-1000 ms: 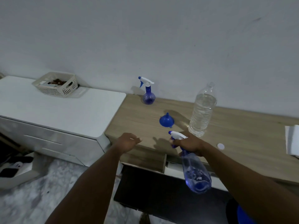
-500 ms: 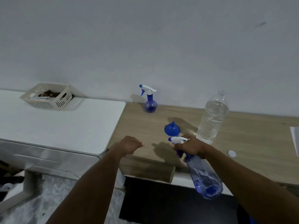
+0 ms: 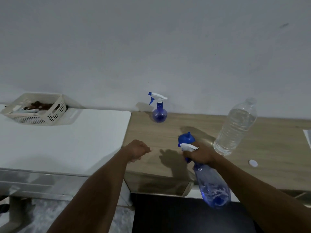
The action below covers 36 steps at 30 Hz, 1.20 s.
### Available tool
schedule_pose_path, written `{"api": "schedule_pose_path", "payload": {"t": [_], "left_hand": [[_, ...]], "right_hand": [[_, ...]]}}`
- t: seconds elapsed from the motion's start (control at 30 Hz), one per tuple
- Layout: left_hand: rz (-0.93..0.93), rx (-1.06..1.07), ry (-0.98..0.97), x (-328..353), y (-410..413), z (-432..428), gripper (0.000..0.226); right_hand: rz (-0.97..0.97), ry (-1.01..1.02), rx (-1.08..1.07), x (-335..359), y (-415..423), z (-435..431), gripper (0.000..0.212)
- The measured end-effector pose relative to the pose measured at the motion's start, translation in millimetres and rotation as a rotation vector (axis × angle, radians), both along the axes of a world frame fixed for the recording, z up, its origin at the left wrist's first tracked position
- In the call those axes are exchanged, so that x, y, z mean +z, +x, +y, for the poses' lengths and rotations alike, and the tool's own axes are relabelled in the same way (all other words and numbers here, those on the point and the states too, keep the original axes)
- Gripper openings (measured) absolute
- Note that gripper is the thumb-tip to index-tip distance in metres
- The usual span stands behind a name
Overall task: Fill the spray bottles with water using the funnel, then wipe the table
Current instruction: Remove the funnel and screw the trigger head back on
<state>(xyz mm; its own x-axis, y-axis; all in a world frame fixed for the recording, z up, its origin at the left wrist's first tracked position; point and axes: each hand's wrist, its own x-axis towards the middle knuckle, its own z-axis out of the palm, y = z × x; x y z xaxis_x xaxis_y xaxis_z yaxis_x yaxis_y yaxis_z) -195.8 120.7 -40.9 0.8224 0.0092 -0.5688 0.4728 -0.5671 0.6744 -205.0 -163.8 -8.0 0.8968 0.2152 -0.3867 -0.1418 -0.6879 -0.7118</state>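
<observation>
Two spray bottles were in view, and neither looked ready for filling. The right hand (image 3: 199,155) gripped the large translucent blue spray bottle (image 3: 212,189) around its neck. The bottle was tilted, with its base hanging off the near edge of the wooden bench (image 3: 269,148) towards 5 o'clock. Its white trigger head (image 3: 188,146) was on and pointed to about 10 o'clock. How much water it held could not be told.

The left hand (image 3: 137,151) hovered at 9 o'clock of the right, its fingers curled and holding nothing.

The small round blue spray bottle (image 3: 159,113) stood upright at 12 o'clock, against the wall, with its trigger head also on.

The blue plastic funnel (image 3: 186,138) sat mouth-down on the bench just beyond the right hand, spout up, and was in neither bottle.

The clear plastic water bottle (image 3: 235,130) stood at 2 o'clock, near full. A white cap (image 3: 253,163) lay loose on the bench at 3 o'clock, probably from this bottle, though its mouth was too blurred to confirm.

Judgement: the task was at an early stage. The water source seemed to be open and one spray bottle was in hand. Left to do were unscrewing both heads, seating the funnel, pouring twice and recapping. Wiping had not begun. A white sheet (image 3: 308,137) at the far 3 o'clock edge could serve for it.
</observation>
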Motion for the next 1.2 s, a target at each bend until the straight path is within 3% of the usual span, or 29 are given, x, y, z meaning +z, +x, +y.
{"api": "schedule_pose_path", "payload": {"t": [0.2,0.37,0.5,0.67,0.93,1.2], "left_hand": [[0.006,-0.016,-0.037,-5,11,6,0.034],[0.004,-0.034,-0.049,-8,18,9,0.031],[-0.002,-0.035,-0.057,-8,24,8,0.037],[-0.032,-0.029,-0.071,-5,38,5,0.032],[-0.152,0.040,-0.105,9,67,-5,0.025],[-0.216,0.089,-0.107,3,90,-21,0.017]], "right_hand": [[-0.008,0.046,-0.119,-19,4,3,0.028],[-0.074,0.090,-0.016,1,2,13,0.038],[-0.208,0.203,-0.012,18,15,13,0.024],[-0.478,0.131,0.009,57,40,11,0.013],[-0.715,-0.058,0.005,129,108,1,0.010],[-0.643,-0.261,0.029,116,180,8,0.017]]}}
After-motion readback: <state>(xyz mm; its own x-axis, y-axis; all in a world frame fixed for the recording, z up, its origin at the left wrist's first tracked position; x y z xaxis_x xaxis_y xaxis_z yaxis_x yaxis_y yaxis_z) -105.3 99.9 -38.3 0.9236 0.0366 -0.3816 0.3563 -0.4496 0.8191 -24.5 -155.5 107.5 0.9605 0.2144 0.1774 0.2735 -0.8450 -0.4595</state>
